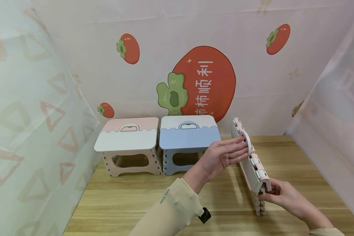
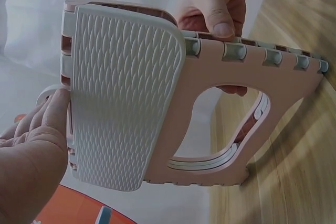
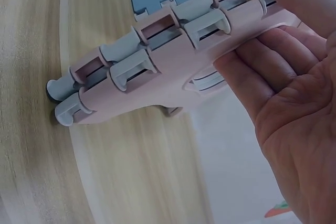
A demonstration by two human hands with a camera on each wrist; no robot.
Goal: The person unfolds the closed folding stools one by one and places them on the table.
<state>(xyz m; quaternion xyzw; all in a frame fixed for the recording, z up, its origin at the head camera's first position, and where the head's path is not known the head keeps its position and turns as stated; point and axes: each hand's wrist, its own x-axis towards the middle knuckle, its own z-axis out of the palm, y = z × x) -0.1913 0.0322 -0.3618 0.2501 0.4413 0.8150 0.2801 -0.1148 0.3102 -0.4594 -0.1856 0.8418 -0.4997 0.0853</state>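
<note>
A pink and white folding stool [image 1: 249, 172] stands on edge at the right of the table, its top folded down and its legs pressed nearly flat together. My left hand [image 1: 219, 155] has its fingers straight, the tips against the white carry handle [image 1: 248, 144] at the top fold. In the left wrist view, those fingers lie beside the textured white panel [image 2: 123, 98]. With thumb and fingers on opposite sides, my right hand [image 1: 286, 198] grips the stool's near leg edge. The right wrist view shows the hinged pink leg panels [image 3: 178, 56] close together, their feet on the table.
Two unfolded stools stand side by side at the back left: a pink and white one [image 1: 129, 139] and a blue and white one [image 1: 191, 137]. The wooden table [image 1: 112, 203] meets a persimmon-printed cloth [image 1: 85, 59] behind and at both sides.
</note>
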